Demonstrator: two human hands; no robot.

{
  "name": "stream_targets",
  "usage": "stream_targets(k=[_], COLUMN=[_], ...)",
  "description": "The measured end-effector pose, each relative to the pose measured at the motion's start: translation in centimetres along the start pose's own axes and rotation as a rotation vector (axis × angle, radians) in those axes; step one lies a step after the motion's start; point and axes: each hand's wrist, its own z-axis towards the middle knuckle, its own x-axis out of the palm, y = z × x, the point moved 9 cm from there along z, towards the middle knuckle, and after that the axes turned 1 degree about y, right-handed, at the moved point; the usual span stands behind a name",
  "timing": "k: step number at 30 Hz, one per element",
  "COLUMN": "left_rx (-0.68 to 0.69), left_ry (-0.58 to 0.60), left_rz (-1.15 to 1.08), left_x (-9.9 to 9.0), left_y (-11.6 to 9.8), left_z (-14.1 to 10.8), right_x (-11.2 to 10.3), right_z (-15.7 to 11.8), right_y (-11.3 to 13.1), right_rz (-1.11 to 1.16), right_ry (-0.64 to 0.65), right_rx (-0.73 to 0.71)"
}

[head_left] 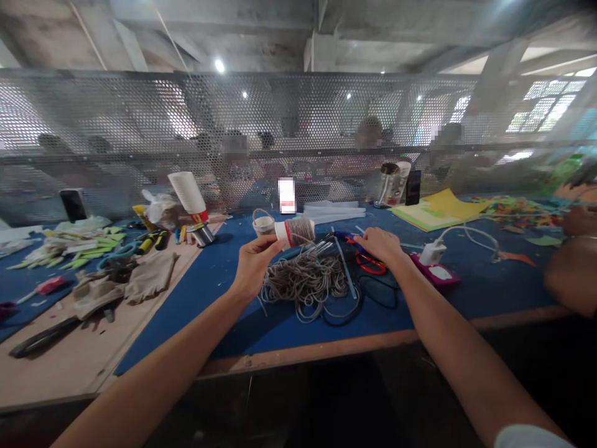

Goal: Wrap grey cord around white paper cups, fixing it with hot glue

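My left hand pinches a white paper cup tipped on its side. Grey-brown cord is wound round the cup beside a red band. My right hand is closed on what looks like a blue glue gun, its nozzle pointing left toward the cup; my fingers partly hide it. Below both hands lies a loose heap of grey cord. A red loop, perhaps a scissors handle, shows under my right hand. Behind the held cup stands a small cup with a cord handle.
A blue mat covers the table. At left are a stack of paper cups, gloves and cutters. A lit phone stands ahead. At right lie a charger, yellow sheets and another person's arm.
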Motion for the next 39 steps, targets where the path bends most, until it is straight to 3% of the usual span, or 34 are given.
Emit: stream_targets(k=[9,15,21,26,29,34,39], left_rx=[0.018,0.021,-0.017,-0.036,-0.042,-0.043,-0.055], left_ry=[0.016,0.019,0.027,0.017,0.018,0.023,0.016], left_rz=[0.011,0.014,0.025,0.029,0.017,0.007,0.003], left_x=[0.1,0.1,0.2,-0.1,-0.2,-0.1,-0.2], left_y=[-0.1,-0.1,0.1,0.6,0.8,1.0,1.3], left_z=[0.0,-0.1,-0.1,-0.1,0.0,0.0,0.1], right_x=[1.8,0.9,-1.5,-2.5,-3.2,-4.6,-5.1], right_z=[1.7,2.2,0.6,-1.9,-3.3,-5.3,-6.7], right_y=[-1.3,-1.9,1.2,4.9,6.2,7.6,8.7], right_rz=[0.109,0.273,0.626,1.308,1.359,1.261,1.292], right_ry=[0.129,0.009,-0.157,-0.149,-0.187,-0.243,-0.203], right_rx=[0.042,0.06,-0.093,-0.323,-0.387,-0.477,-0.546])
